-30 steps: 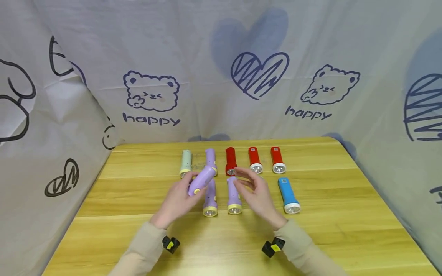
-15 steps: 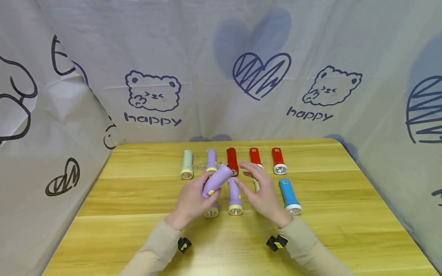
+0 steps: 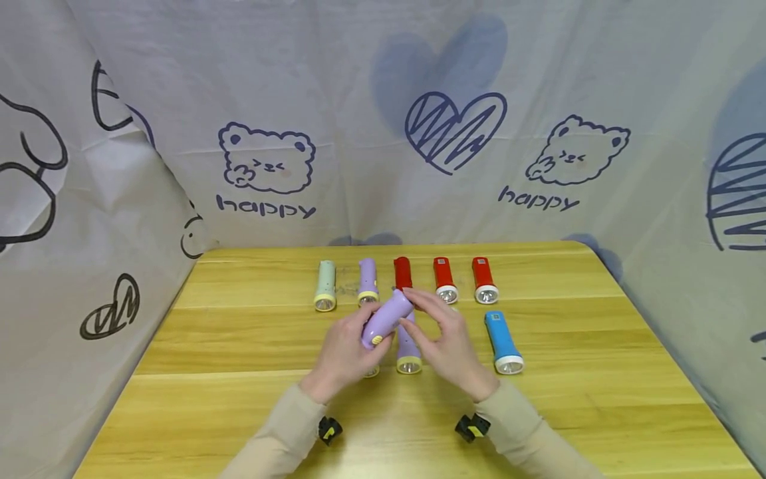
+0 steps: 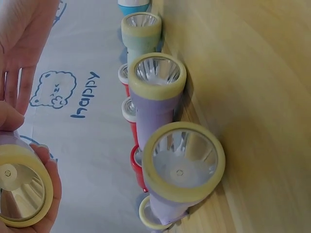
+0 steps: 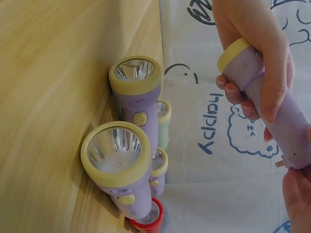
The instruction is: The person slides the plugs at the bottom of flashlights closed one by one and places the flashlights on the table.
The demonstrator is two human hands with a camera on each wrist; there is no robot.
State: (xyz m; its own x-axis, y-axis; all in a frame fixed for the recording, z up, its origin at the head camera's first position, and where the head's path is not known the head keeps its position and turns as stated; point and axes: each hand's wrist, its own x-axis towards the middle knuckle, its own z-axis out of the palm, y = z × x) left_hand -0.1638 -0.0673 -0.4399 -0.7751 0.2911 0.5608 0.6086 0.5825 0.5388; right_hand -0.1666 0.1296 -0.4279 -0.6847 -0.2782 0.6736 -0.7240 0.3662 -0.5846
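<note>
My left hand [image 3: 342, 352] grips a purple flashlight [image 3: 385, 320] with a yellow head and switch, raised and tilted above the table. At its tail end, the thumb and fingers of my right hand [image 3: 447, 340] pinch the body. A small prong [image 5: 279, 163] sticks out near that tail in the right wrist view. The yellow-rimmed lens [image 4: 22, 189] of the held flashlight shows in the left wrist view. Beneath the hands stand two more purple flashlights; one [image 3: 409, 352] is partly covered, and the other [image 3: 372, 371] is mostly hidden by my left hand.
Along the back lie a pale green flashlight [image 3: 326, 286], a purple one [image 3: 368, 279], a dark red one [image 3: 403, 271] and two red ones with white heads [image 3: 443, 276]. A blue flashlight [image 3: 503, 340] lies at the right. A printed cloth [image 3: 359, 133] borders the wooden table [image 3: 209, 372].
My left hand has carried the purple flashlight to the right. My right hand, earlier apart from it with spread fingers, has closed on its tail end.
</note>
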